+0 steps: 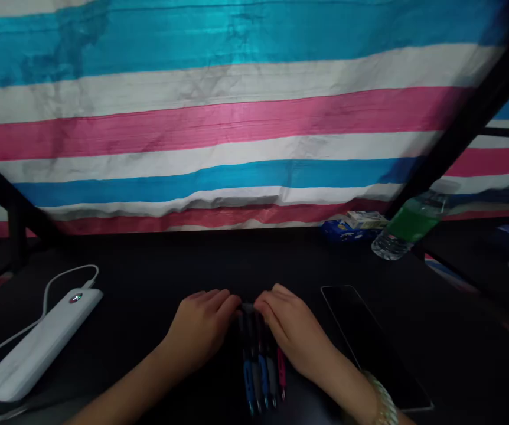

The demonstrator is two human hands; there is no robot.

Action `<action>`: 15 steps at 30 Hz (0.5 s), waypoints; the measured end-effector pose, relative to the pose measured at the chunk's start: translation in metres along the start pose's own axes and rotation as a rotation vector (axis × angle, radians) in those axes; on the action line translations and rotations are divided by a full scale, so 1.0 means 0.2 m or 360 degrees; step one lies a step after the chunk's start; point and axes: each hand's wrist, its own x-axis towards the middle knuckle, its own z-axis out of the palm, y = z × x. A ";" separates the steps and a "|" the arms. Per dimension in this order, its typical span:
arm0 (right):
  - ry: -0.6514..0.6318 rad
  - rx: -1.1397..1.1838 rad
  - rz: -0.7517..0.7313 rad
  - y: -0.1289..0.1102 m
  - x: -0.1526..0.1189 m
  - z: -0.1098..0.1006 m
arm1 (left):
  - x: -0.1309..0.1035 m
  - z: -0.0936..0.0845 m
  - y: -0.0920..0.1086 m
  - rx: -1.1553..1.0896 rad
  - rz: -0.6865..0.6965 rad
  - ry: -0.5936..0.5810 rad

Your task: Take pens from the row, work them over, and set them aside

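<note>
My left hand [201,327] and my right hand [293,329] meet over the dark tabletop, both with curled fingers. A small greyish piece [248,307] shows between their fingertips; its kind is too dark and small to make out. Just below lies a row of pens [262,378], side by side, their tips toward me. Blue, grey and pink grips show among them, and the upper ends fade into shadow between my hands. The pink pen [281,372] is at the right end, close to my right wrist, which wears a pale bracelet [382,398].
At the left lies a white power bank [42,345] with a cable. A black phone [372,342] rests right of my right arm. Farther back are a blue packet [347,231], a small box [366,219] and a bottle of green liquid [414,221]. Striped sheeting [219,124] hangs behind.
</note>
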 end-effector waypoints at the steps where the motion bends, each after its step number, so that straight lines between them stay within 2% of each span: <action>1: -0.0012 0.0054 0.0033 0.00 0.00 -0.01 | 0.00 0.01 0.00 0.0039 0.0032 0.0033; 6: -0.0019 0.0348 0.0174 0.01 0.02 -0.01 | -0.01 0.01 0.01 0.0122 0.0101 0.0089; 12: 0.0145 0.0533 0.0214 0.03 0.01 0.02 | -0.01 0.01 0.01 -0.0001 0.0069 0.0050; 15: 0.0124 0.0597 0.0242 0.03 0.01 0.01 | -0.01 0.01 0.01 0.0019 0.0069 0.0127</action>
